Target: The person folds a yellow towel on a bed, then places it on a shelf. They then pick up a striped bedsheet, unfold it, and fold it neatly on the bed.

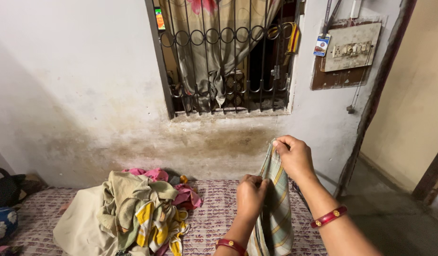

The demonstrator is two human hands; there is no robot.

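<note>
Both the left hand [250, 194] and right hand [294, 156] pinch a striped cloth [276, 213] at the bed's [214, 223] right edge; a small blue-white tag [321, 45] hangs by the switchboard [351, 47].

A heap of crumpled beige, pink and yellow-striped clothes [133, 213] lies on the patterned purple-and-white bedsheet [214, 223]. Above the heap, a black iron window grille [223, 57] fronts a floral beige curtain [205, 47]. Right of the grille hangs a cream switchboard panel [351, 47].

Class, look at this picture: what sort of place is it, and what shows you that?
Probably a bedroom at home: a patterned bed cover bearing a pile of clothes, and a barred window with a curtain.
</note>
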